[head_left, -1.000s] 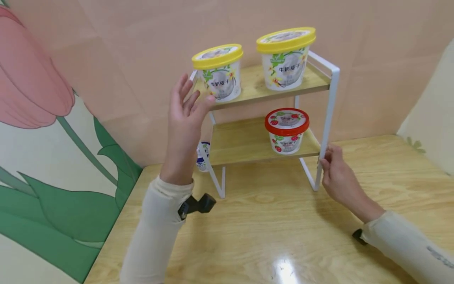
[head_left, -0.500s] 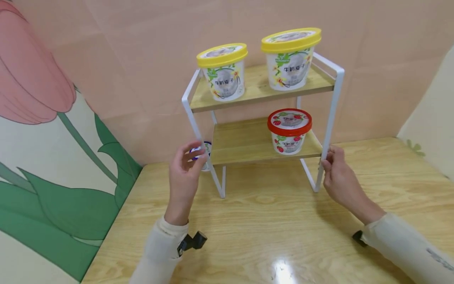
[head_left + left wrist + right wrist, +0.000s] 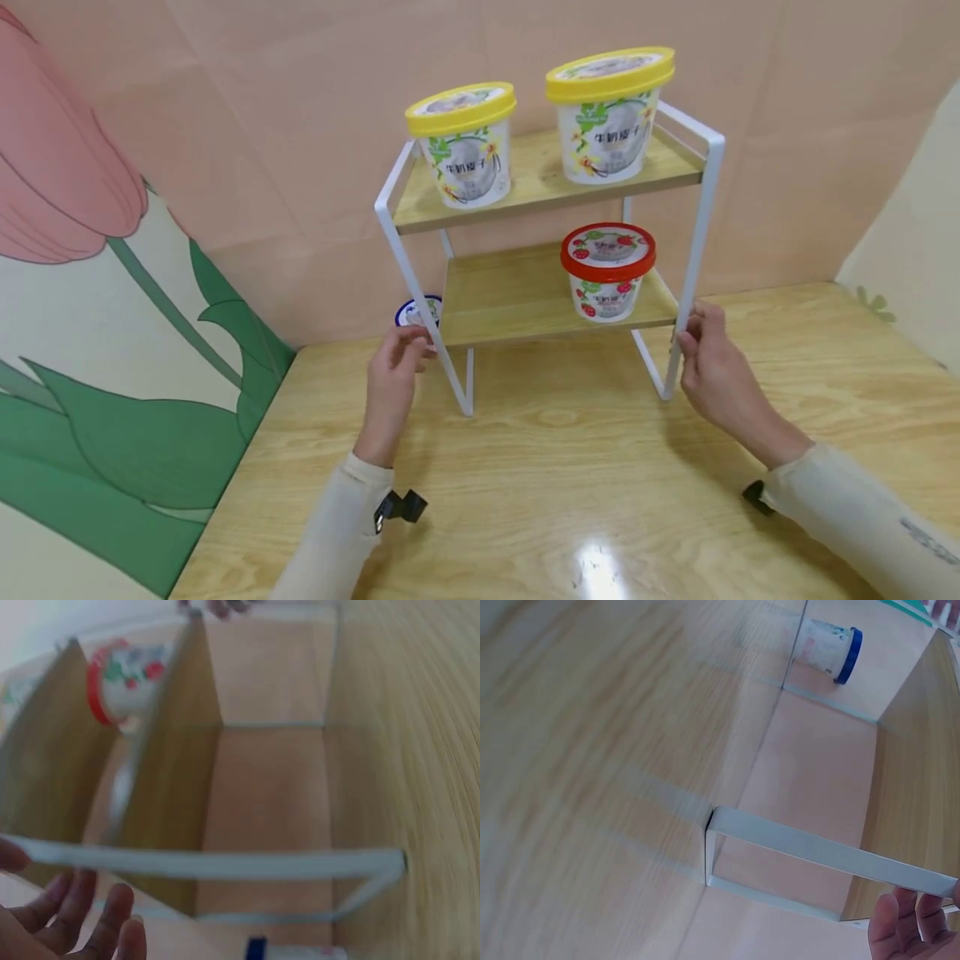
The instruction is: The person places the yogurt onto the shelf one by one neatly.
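Observation:
A two-tier shelf rack (image 3: 501, 292) with white metal side frames and wooden boards stands on the table. My right hand (image 3: 716, 362) grips its right front leg, thumb in front and fingers behind. At the left front leg, my left hand (image 3: 392, 375) holds the frame low down, thumb and fingers (image 3: 79, 896) on either side of the bar. On the top board sit two yellow-lidded paper tubs, one left (image 3: 468, 154) and one right (image 3: 609, 125). A red-lidded tub (image 3: 606, 275) with berry prints is on the lower board's right side.
Behind the rack's left leg stands a blue-lidded tub (image 3: 829, 649), partly hidden in the head view. A pinkish backdrop (image 3: 300, 167) rises close behind the rack, and a tulip-print panel (image 3: 127, 375) borders the wooden table (image 3: 510, 500) on the left.
My left hand has come down from beside the left yellow-lidded tub to the rack's left leg, its fingers closing in on the bar. The right hand stays on the right leg.

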Available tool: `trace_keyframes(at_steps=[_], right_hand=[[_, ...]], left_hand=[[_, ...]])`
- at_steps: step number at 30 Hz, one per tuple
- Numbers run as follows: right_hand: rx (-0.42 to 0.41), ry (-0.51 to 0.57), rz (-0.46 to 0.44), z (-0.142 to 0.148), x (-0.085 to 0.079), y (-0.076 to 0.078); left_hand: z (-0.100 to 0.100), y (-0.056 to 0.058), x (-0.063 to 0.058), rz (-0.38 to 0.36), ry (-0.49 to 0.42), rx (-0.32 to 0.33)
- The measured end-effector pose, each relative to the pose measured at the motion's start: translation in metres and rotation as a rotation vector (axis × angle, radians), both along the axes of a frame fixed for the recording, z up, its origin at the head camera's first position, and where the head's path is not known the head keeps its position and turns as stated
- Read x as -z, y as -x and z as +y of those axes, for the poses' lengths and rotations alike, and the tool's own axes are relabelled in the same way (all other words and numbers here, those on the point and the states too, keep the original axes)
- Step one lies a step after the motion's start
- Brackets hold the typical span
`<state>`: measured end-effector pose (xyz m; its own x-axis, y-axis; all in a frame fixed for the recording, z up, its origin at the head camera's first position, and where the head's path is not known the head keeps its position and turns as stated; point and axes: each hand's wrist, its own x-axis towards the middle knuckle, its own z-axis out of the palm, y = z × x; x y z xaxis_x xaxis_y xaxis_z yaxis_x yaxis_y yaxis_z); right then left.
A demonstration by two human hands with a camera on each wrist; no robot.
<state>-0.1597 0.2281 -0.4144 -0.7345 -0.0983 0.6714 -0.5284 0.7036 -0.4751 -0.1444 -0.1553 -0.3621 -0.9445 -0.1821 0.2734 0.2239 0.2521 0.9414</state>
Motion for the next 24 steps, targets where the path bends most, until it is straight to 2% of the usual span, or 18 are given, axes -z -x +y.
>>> trace_keyframes(at_steps=[2, 4, 9, 14, 17, 20, 24], right_hand=[[0.002, 0.003, 0.002, 0.000, 0.000, 0.000], [0.003, 0.003, -0.001, 0.000, -0.001, 0.000], [0.004, 0.003, -0.009, 0.000, -0.001, -0.001], [0.006, 0.006, -0.019, 0.001, 0.001, -0.002], [0.006, 0.009, -0.021, 0.001, 0.001, -0.002], [0.005, 0.010, -0.022, 0.000, 0.000, -0.001], [0.009, 0.005, -0.015, 0.001, 0.000, -0.001]], left_hand=[[-0.008, 0.012, 0.008, -0.013, -0.024, -0.027], [-0.016, 0.025, 0.018, -0.042, -0.041, -0.081], [-0.035, 0.054, 0.047, -0.164, -0.001, -0.183], [-0.046, 0.084, 0.070, -0.251, 0.051, -0.197], [-0.048, 0.097, 0.076, -0.277, 0.072, -0.194], [-0.048, 0.107, 0.077, -0.277, 0.084, -0.192], [-0.044, 0.118, 0.077, -0.263, 0.143, -0.181]])
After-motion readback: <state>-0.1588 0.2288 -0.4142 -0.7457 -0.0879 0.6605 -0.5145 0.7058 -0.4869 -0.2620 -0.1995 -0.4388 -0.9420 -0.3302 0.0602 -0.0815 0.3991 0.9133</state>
